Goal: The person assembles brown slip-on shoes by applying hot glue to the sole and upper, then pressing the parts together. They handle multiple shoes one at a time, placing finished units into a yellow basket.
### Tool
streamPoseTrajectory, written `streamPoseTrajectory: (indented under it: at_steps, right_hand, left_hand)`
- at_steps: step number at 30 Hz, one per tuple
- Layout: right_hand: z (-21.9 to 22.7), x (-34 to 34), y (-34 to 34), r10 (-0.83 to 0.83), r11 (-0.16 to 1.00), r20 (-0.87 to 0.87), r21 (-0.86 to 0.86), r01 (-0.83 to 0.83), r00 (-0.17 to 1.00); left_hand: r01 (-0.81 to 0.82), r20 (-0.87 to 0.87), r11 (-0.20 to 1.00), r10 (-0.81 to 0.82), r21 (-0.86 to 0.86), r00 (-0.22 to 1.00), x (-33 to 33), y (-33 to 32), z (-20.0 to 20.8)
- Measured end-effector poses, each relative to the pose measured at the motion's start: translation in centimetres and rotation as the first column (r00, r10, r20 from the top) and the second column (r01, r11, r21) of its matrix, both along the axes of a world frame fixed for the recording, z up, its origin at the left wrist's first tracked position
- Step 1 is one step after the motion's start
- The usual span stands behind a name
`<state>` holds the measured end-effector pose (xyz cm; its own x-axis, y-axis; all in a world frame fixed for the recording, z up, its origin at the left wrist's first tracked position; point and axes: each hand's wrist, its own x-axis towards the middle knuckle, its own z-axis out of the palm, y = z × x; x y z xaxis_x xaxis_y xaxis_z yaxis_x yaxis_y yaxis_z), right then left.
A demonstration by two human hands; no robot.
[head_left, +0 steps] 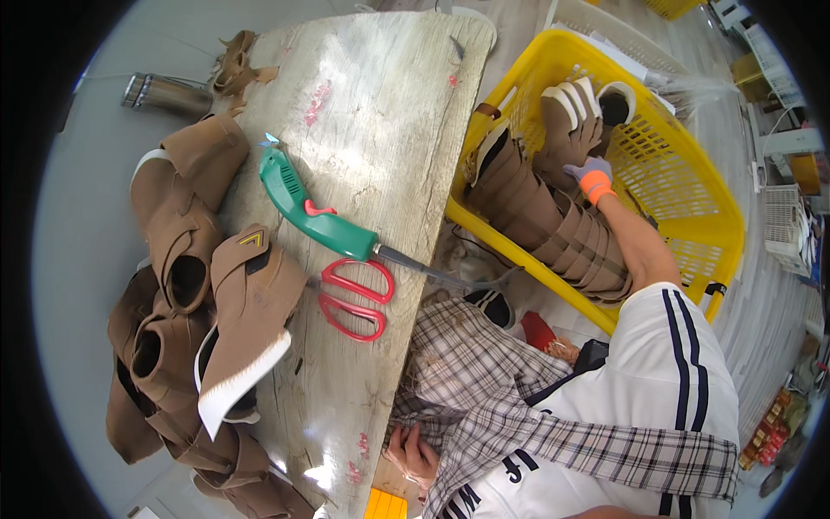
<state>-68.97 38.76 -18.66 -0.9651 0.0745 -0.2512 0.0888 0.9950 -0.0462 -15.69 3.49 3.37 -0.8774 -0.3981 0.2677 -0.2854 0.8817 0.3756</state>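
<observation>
My right hand, in a grey-purple and orange glove, reaches into a yellow plastic basket. Its fingers are closed at the edge of a brown shoe upper with white edging, part of a bunch. Beside it, a long row of nested brown uppers fills the near side of the basket. My left hand is low by the table's edge, next to my plaid apron; its fingers are loosely bent and apart, with nothing visible in them.
On the wood-patterned table lie a green handheld electric cutter with a cord and red-handled scissors. Brown uppers pile along the left edge, near a metal flask. A yellow object shows below.
</observation>
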Motion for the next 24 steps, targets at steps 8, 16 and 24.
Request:
streamPoseTrajectory:
  at_steps: [8,16,24]
  right_hand:
    - [10.5,3.2,2.8,-0.326,0.65,-0.28,-0.76,-0.001,0.903]
    - [30.1,19.6,-8.3,-0.078,0.371,-0.6,-0.758,-0.536,0.796]
    - [34.4,32.6,-20.7,0.377,-0.137,-0.237,-0.97,-0.199,0.895]
  left_hand:
    - [0.134,-0.132,0.986,-0.121,0.095,0.984,-2.1,1.3,1.9]
    - [0.368,-0.436,0.922,-0.283,0.123,0.855,-10.6,4.5,7.4]
    - [0.139,-0.569,0.959,0.028,0.248,0.822,-5.7,2.1,6.3]
